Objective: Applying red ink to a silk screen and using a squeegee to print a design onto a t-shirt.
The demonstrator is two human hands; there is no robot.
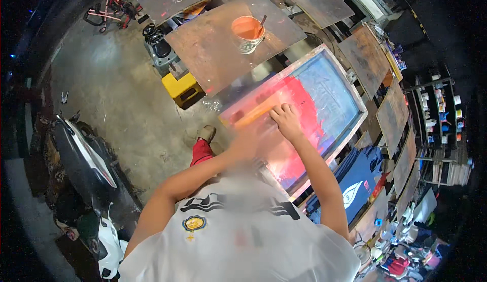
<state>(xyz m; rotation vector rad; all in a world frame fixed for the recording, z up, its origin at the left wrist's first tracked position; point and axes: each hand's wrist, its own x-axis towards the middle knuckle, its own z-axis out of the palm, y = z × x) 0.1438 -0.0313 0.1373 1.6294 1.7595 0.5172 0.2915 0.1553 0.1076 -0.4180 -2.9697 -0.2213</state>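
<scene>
A screen-printing frame [346,69] with a pale wooden rim lies slantwise in front of me. Its mesh is blue at the far right, and wet red-pink ink [307,110] coats the nearer left part. Across the ink runs an orange, bar-like squeegee [259,109], partly blurred. The bent fingers of my right hand [287,121] close over the squeegee's right end. My left hand [247,142] reaches over the frame's left part beside the squeegee, and blur smears its fingers.
Beyond the frame, a bucket of orange ink [247,34] with a stick in it stands on a brown board [203,41]. A yellow step stool [182,88] sits left of it. Dark blue shirts [357,175] lie right of the frame. Motorbikes [94,155] are parked at left.
</scene>
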